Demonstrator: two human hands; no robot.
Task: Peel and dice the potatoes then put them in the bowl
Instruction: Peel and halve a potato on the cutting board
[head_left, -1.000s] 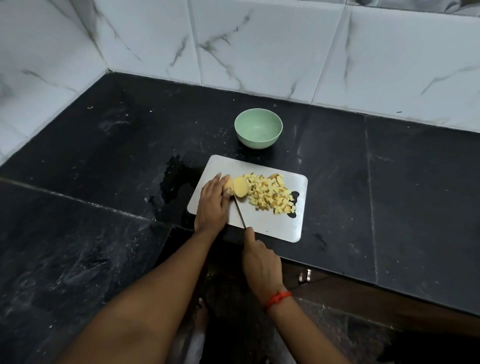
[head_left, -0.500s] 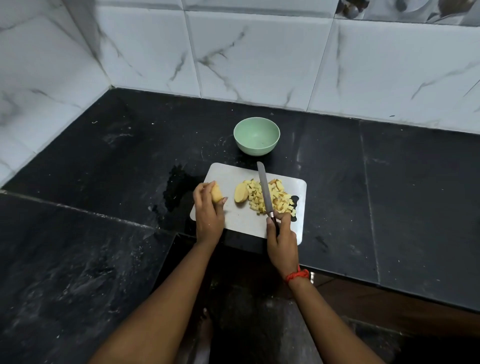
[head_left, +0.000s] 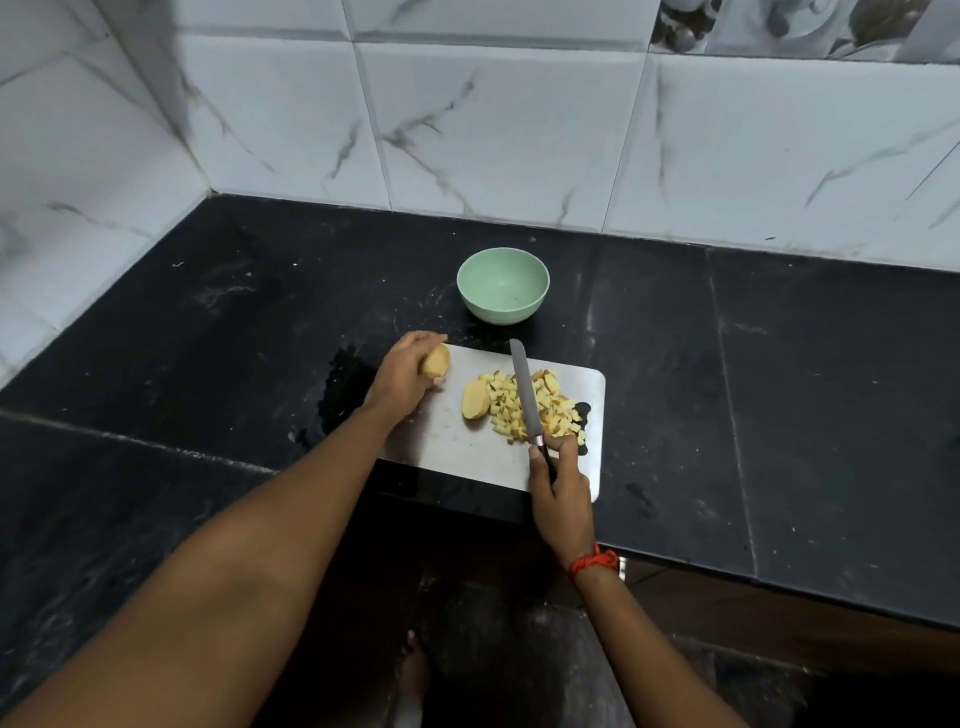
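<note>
Right now, L hand (head_left: 402, 376) is at the 10 o'clock corner of the steel cutting board (head_left: 452, 452), fingers curled round a potato chunk (head_left: 436, 361), cut face hidden. Next, towards the board's centre, a potato half (head_left: 475, 399) lies on the steel, touching the L edge of the diced potato pile (head_left: 556, 413). The pile fills the board's 2 to 3 o'clock area. A knife (head_left: 525, 395) hangs over the dice, tip pointing to 12 o'clock; can't tell if the blade touches them. R hand (head_left: 561, 488) grips the knife handle at the board's 5 o'clock, thumb & forefinger up near the blade, red thread (head_left: 595, 561) on the wrist. A green bowl (head_left: 501, 312) stands at 12 o'clock from the board, near but apart, on the black counter (head_left: 779, 389). Marbled wall tiles (head_left: 493, 130) behind.
</note>
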